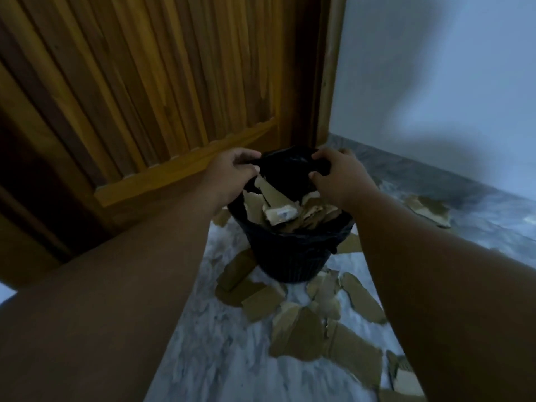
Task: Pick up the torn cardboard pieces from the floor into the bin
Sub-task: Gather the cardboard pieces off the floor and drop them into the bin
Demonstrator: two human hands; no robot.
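The torn cardboard pieces you are after lie scattered on the floor, most of them in a loose overlapping spread just in front of the bin and running toward the lower right corner of your view. A few poke out from beside the bin's base on both sides, and one larger brown piece sits apart to the right, near the grey skirting. More cardboard is already inside the bin, a heap of brown scraps reaching up close to the rim, one of them showing a pale face. The bin is dark, round and ribbed low on its wall, standing upright on the marbled floor and lined with a black bag whose far edge is raised above the rim. Your left hand grips that raised edge on the left, fingers curled over the plastic and the thumb closing under it. Your right hand grips the same edge on the right, fingers bent over the top and the thumb tucked in on the near side. Both of your bare forearms reach out over the scattered pieces. Just behind the bin stands a slatted wooden door in its frame, and to the right of it a plain pale wall crossed by soft shadow.
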